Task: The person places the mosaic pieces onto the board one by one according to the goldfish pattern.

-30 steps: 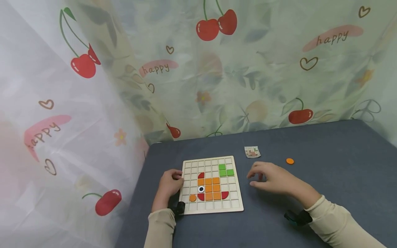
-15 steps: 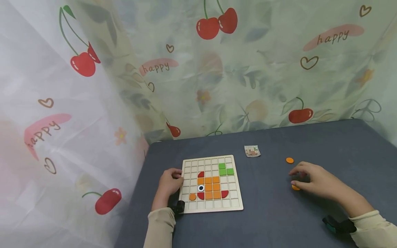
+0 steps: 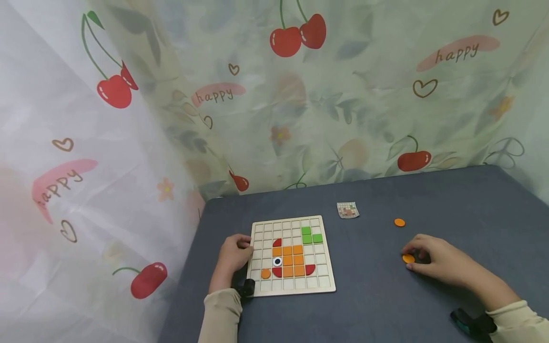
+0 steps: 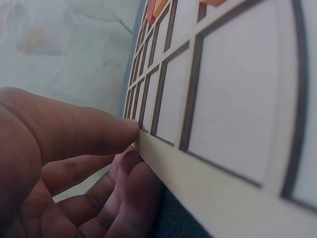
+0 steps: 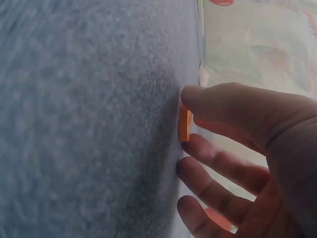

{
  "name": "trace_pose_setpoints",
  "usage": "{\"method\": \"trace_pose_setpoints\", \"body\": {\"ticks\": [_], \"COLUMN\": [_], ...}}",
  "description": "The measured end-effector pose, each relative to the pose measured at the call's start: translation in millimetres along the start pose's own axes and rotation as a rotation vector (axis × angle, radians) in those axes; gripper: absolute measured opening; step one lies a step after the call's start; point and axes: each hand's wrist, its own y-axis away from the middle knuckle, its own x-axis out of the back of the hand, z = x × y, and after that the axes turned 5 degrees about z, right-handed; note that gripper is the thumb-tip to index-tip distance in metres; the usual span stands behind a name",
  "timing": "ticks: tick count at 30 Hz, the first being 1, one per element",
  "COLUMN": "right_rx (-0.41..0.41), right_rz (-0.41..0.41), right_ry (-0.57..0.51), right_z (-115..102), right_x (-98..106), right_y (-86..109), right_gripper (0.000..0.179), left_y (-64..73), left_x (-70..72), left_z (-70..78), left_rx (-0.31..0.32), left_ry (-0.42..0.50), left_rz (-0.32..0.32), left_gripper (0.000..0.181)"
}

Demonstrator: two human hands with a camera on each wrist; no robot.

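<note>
My left hand (image 3: pixel 235 253) pinches the left edge of a wooden grid board (image 3: pixel 291 287). In the left wrist view the thumb lies on its rim (image 4: pixel 173 173), the fingers curled against the side. Set in the grid are orange squares (image 3: pixel 288 260), green squares (image 3: pixel 306 234), red quarter-round pieces (image 3: pixel 310 270), an eye disc (image 3: pixel 277 261) and an orange disc (image 3: pixel 266 274). To the right, my right hand (image 3: pixel 442 257) has thumb and fingers around a loose orange disc (image 3: pixel 408 258) on the table. The right wrist view shows that disc (image 5: pixel 184 124) edge-on between thumb and fingertip.
Another orange disc (image 3: pixel 400 222) lies farther back on the dark table (image 3: pixel 364 305). A small printed card (image 3: pixel 347 210) with a grid picture rests behind the board, to its right. A curtain (image 3: pixel 326 114) with cherries hangs along the back and left.
My right hand has moved right from beside the board, then down onto the nearer loose orange disc, and its fingers have closed around it. The left hand stays at the board's edge.
</note>
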Motion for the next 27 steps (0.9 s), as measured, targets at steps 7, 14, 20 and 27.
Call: {"method": "trace_pose_setpoints", "body": {"ticks": [7,14,20,27], "right_rx": [-0.003,-0.004,0.026,0.139], "right_rz": [-0.031,-0.024,0.010,0.048], "right_ry": [0.005,0.009,0.006,-0.035], "right_z": [-6,-12,-23,-40], "right_x": [0,0,-1,-7], "right_y": [-3.3,-7.3,-17.5,-31.1], "right_gripper": [0.021,0.019,0.018,0.018], "left_y": [2.1,-0.6,-1.7,0.0], "left_x": [1.4,-0.1,0.5,0.2], "left_z": [0.2,-2.3,-3.0,-2.0], "left_rx": [-0.008,0.005,-0.006,-0.006], "left_ry": [0.001,-0.006,-0.001,0.000], "left_rz": [0.004,-0.003,-0.009,-0.006], "left_gripper": [0.029,0.029,0.030,0.029]}}
